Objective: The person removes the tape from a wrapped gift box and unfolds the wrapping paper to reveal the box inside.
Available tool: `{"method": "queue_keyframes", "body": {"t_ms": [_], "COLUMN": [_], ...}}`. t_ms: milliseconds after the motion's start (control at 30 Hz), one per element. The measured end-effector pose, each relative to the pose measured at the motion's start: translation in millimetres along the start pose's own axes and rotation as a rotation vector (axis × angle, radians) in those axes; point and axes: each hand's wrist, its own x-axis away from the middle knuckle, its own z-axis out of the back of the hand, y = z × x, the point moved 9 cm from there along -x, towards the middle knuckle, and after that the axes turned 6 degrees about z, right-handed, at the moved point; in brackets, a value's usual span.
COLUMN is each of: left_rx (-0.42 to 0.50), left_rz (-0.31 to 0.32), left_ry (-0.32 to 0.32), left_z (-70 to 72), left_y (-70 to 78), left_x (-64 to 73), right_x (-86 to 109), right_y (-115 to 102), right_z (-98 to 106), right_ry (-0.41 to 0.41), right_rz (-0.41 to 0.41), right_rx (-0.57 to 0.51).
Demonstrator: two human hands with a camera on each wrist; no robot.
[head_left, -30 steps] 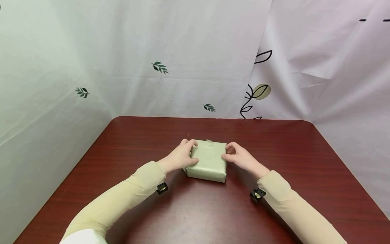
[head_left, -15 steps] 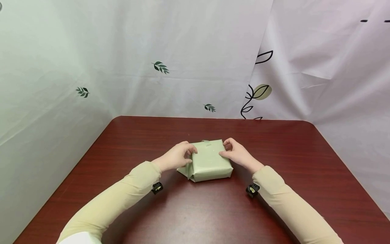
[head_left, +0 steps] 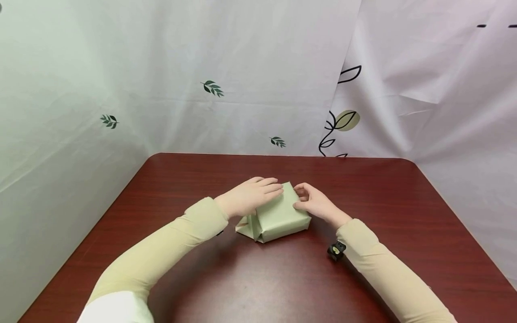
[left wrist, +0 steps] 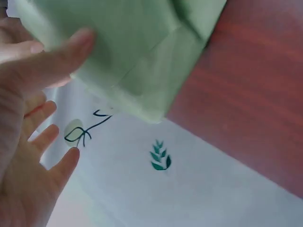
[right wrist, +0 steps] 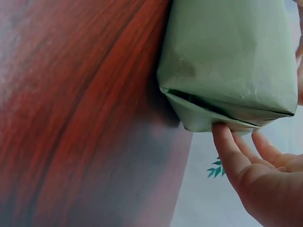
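Note:
A small box wrapped in pale green paper point(head_left: 282, 216) lies turned at an angle on the table. From its left end a folded paper flap point(head_left: 247, 228) sticks out, with loose creases. My left hand point(head_left: 251, 196) reaches over the box's left part, fingers straight and close together across the top. In the left wrist view its thumb point(left wrist: 78, 45) overlaps the paper. My right hand point(head_left: 318, 206) grips the right end with bent fingers, thumb near the top edge. The right wrist view shows fingertips at a folded paper end point(right wrist: 213, 113) with a dark gap along the crease.
The dark red wooden table point(head_left: 194, 179) has rounded far corners. White cloth with printed leaves point(head_left: 258, 89) hangs behind it and along the sides. A small black device point(head_left: 336, 251) is worn at the right wrist.
The box has turned on the table, exposing the flap at its left end. My left hand has gone from its left edge to lying straight-fingered across the top. My right hand stays at the right end.

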Motion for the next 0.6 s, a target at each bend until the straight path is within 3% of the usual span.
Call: {"method": "queue_keyframes", "body": {"t_ms": [267, 467, 600], "left_rx": [-0.148, -0.291, -0.318], "left_rz": [-0.016, -0.02, -0.01], "left_ry": [-0.219, -0.369, -0.442], "left_z": [-15.5, -24.8, -26.8], "left_y": [3.4, 6.8, 7.8], "left_x": [-26.9, -37.1, -41.4], "right_x": [0.9, 2.0, 2.3], "right_y": [6, 8, 11], "right_z": [2, 4, 7], "right_ry": [0.046, 0.068, 0.074], "right_rz": [-0.023, -0.023, -0.037], "right_rx": [-0.06, -0.01, 0.004]}}
